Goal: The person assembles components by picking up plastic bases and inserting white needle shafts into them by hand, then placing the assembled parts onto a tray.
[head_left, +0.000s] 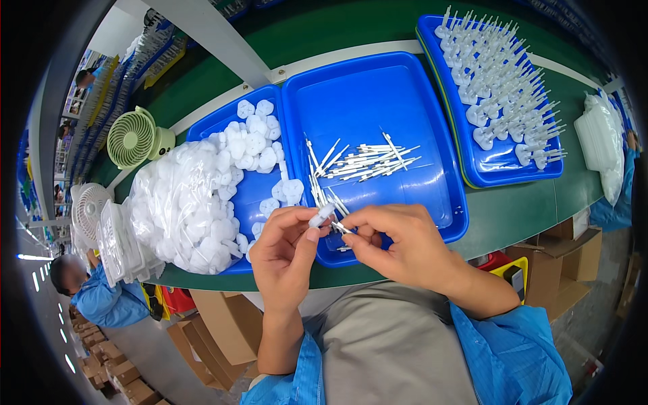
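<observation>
Above the near edge of a blue tray point(378, 74), both of my hands are close together. My left hand point(286, 253) pinches a small white plastic piece point(324, 213) between thumb and fingers. My right hand point(401, 243) is closed on a thin white rod point(342, 227), its tip close to the white piece; whether they touch I cannot tell. Many similar thin rods point(368, 162) lie in the tray beyond my hands. To the left, another blue tray point(260, 192) carries white lobed, flower-shaped plastic pieces point(253, 143), many inside a clear plastic bag point(179, 209).
At the right, a blue tray point(503, 177) holds rows of lobed pieces with rods standing up. Farther right lies a plastic-wrapped white stack point(597, 138). A green fan point(131, 138) and a white fan point(90, 206) stand left. Cardboard boxes point(563, 263) are below the green table; a co-worker point(108, 293) sits left.
</observation>
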Demonstrator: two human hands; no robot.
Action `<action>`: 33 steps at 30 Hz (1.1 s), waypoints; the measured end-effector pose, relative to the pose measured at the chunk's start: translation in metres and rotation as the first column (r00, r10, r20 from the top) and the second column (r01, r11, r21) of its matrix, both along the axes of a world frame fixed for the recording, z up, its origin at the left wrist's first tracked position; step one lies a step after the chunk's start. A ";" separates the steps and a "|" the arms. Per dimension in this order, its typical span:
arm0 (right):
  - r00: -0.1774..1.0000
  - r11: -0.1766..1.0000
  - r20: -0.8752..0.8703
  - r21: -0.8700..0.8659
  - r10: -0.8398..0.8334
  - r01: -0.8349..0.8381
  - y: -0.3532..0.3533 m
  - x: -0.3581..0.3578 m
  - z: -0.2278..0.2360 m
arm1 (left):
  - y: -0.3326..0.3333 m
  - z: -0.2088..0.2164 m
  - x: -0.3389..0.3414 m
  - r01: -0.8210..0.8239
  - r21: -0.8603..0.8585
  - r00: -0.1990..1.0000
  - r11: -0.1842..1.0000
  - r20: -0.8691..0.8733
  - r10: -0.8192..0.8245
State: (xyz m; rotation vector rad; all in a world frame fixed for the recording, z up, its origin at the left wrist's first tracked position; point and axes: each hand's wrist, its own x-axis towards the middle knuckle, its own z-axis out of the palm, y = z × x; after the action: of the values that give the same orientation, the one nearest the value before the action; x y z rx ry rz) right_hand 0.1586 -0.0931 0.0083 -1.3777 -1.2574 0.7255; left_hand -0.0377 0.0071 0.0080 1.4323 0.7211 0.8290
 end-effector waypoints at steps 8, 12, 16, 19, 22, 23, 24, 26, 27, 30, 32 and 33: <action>0.999 0.999 0.033 -0.047 -0.023 0.025 0.001 -0.001 -0.002 | 0.001 0.000 -0.001 0.056 0.020 0.998 0.998 0.004 -0.056; 0.997 1.000 0.076 -0.020 -0.014 0.016 0.002 -0.003 -0.005 | 0.000 -0.001 0.000 0.048 -0.050 0.998 0.998 0.051 -0.045; 0.999 0.999 0.042 0.021 -0.031 0.030 0.002 -0.005 -0.004 | -0.003 -0.006 -0.001 0.007 -0.087 1.000 0.996 0.021 -0.005; 0.998 0.998 0.001 0.031 -0.063 0.063 -0.001 -0.010 -0.002 | -0.005 -0.006 0.000 0.014 -0.079 0.999 0.997 0.031 -0.011; 0.985 0.992 0.125 0.071 -0.117 0.108 -0.003 -0.012 -0.004 | -0.007 -0.009 0.002 0.020 -0.073 0.998 0.997 0.055 -0.016; 0.957 0.987 0.250 0.106 -0.145 0.122 -0.003 -0.012 -0.005 | -0.007 -0.010 0.002 0.018 -0.073 0.998 0.997 0.054 -0.014; 0.958 0.987 0.250 0.105 -0.144 0.121 -0.004 -0.011 -0.004 | -0.007 -0.012 0.004 0.022 -0.048 0.999 0.999 0.040 -0.020; 0.900 0.994 0.422 0.062 -0.108 0.090 -0.003 -0.007 0.000 | -0.008 -0.012 0.004 0.025 -0.023 0.999 0.999 0.025 -0.024; 0.900 0.994 0.422 0.061 -0.109 0.092 -0.003 -0.006 0.001 | -0.009 -0.013 0.004 0.031 -0.010 0.999 0.999 -0.013 -0.031; 0.890 0.997 0.450 0.002 -0.072 0.079 -0.003 -0.007 0.002 | -0.010 -0.014 0.004 0.034 0.005 0.999 0.999 -0.028 -0.034; 0.924 0.995 0.369 0.045 -0.100 0.090 -0.001 -0.010 0.002 | -0.009 -0.013 0.003 0.028 0.008 1.000 1.000 -0.005 -0.028; 0.924 0.995 0.369 0.043 -0.098 0.088 -0.001 -0.012 0.001 | -0.008 -0.012 0.002 0.040 0.000 0.999 0.999 0.025 -0.040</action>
State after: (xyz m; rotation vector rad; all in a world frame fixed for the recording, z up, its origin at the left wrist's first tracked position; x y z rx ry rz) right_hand 0.1468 -0.0943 0.0091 -1.5919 -1.4754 0.3886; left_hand -0.0357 -0.0009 -0.0044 1.4292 0.6723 0.8143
